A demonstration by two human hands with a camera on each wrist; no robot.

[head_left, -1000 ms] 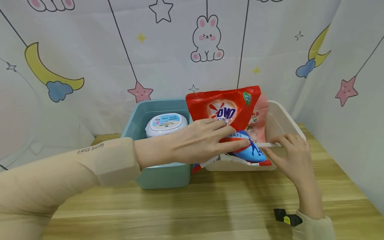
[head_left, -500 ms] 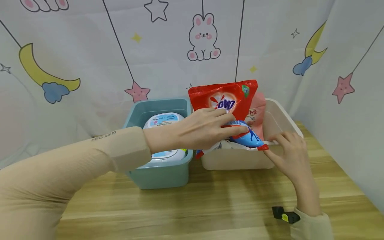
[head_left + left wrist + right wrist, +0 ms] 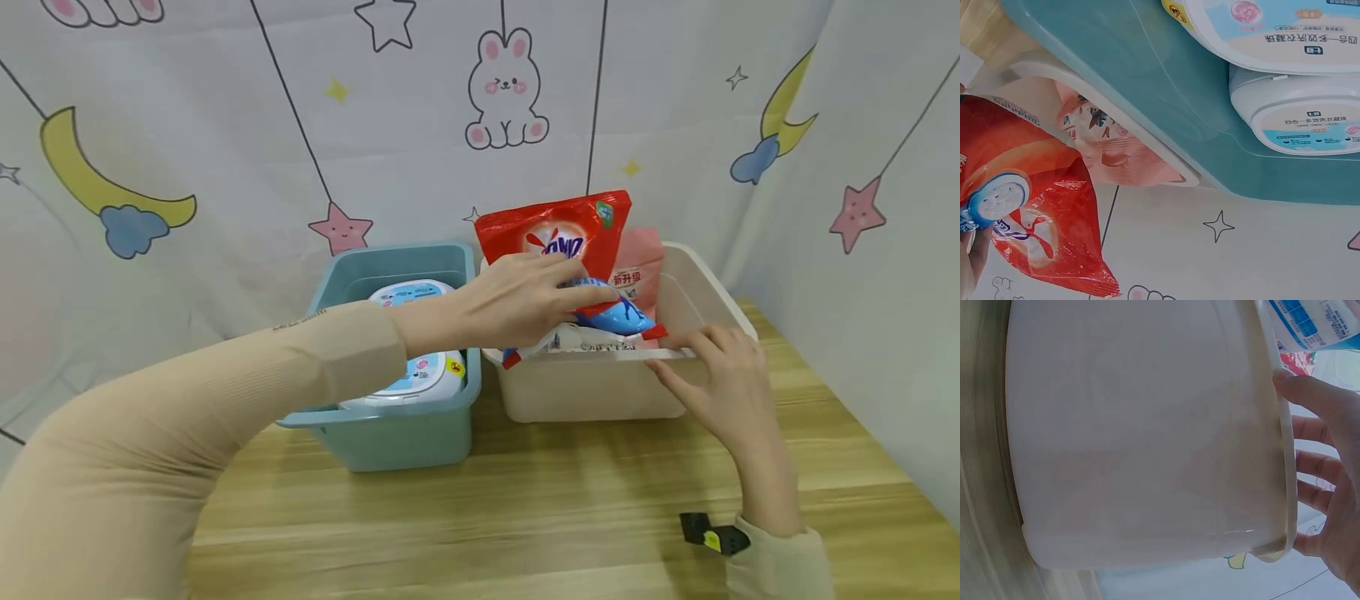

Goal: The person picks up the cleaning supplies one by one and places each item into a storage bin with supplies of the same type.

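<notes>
My left hand point(image 3: 517, 296) grips a red OMO laundry detergent bag point(image 3: 517, 227) by its front. The bag leans back over the cream-white bin point(image 3: 585, 396), its lower edge close above the front rim. In the left wrist view the bag point(image 3: 1054, 206) fills the lower left, with my fingertips point(image 3: 979, 250) just showing at the edge. My right hand point(image 3: 723, 375) holds the bin's front rim near the right corner. In the right wrist view the thumb point(image 3: 1310, 394) lies on the rim's outer side, the fingers inside. A pink bag point(image 3: 637, 279) stands inside the bin, partly hidden behind the red one.
A teal bin point(image 3: 397, 442) stands directly left of the white one, under my left forearm. Two white-and-blue lidded tubs sit in it, a rear tub point(image 3: 412, 290) and a front tub point(image 3: 427, 379). A patterned curtain point(image 3: 420, 108) hangs behind the wooden table point(image 3: 525, 517).
The red bag has gone up and back with my left hand; its lower edge has moved from in front of the white bin to above the rim. My right hand has stayed at the rim.
</notes>
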